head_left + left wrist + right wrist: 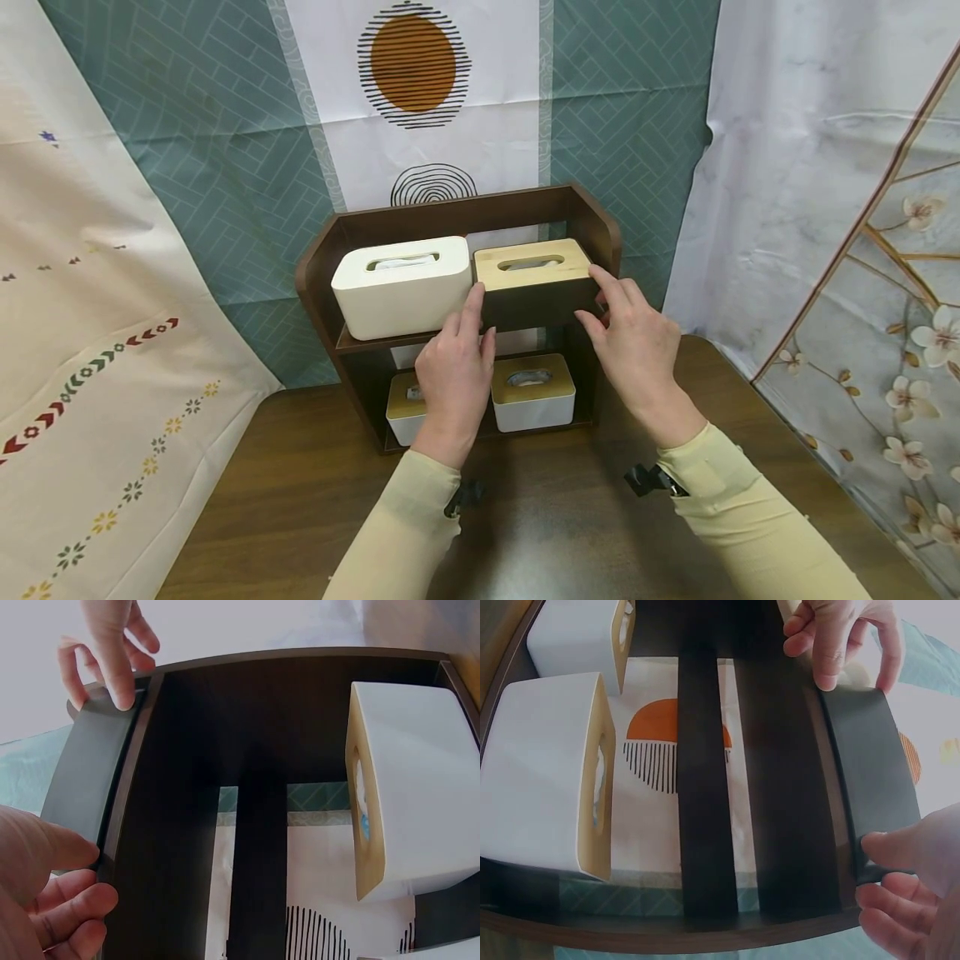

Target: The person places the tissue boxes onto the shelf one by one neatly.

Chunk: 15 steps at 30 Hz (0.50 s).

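A black tissue box (536, 304) with a light wooden lid (491, 267) sits at the right of the upper shelf. At its left end is my left hand (453, 367), index finger at the top front corner and thumb low on the front. My right hand (637, 346) grips the right end, index finger at the lid's edge and thumb at the lower front. In the left wrist view the box's dark front (86, 761) stretches between both hands. The right wrist view shows the same dark front (874, 765) with the shelf edge beside it.
A cream tissue box (405, 300) stands left on the upper shelf of the dark brown rack (450, 215). Below are two white boxes with wooden lids, one at right (534, 412), one at left (405, 427) partly behind my left hand. The rack stands on a wooden table (300, 500).
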{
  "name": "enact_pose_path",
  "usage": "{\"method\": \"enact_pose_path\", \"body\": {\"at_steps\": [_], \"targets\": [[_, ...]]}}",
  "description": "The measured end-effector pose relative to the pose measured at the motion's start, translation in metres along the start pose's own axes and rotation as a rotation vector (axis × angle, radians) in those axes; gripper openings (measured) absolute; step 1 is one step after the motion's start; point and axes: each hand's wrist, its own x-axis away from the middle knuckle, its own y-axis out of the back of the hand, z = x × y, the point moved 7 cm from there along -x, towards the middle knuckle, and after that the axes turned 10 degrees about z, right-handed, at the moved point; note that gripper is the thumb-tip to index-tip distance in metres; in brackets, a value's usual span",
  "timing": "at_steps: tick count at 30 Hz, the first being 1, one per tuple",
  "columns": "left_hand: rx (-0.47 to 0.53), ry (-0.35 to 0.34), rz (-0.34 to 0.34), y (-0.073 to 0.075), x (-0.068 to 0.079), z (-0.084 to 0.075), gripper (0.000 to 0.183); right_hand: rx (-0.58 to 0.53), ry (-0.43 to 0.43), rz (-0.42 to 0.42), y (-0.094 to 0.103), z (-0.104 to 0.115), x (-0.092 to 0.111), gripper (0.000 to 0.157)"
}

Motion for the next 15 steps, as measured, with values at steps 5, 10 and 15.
{"method": "enact_pose_path", "body": {"at_steps": [5,10,15], "targets": [[0.004,-0.005,0.001,0.000,0.001,0.000,0.065,-0.004,0.009,0.009,0.000,0.001,0.003,0.070],[0.003,-0.025,-0.012,0.003,0.005,-0.001,0.065,-0.007,0.013,0.011,0.001,0.003,0.008,0.073],[-0.011,-0.062,-0.010,0.005,0.014,-0.002,0.061,0.002,0.027,0.020,0.000,0.005,0.017,0.074]]}}
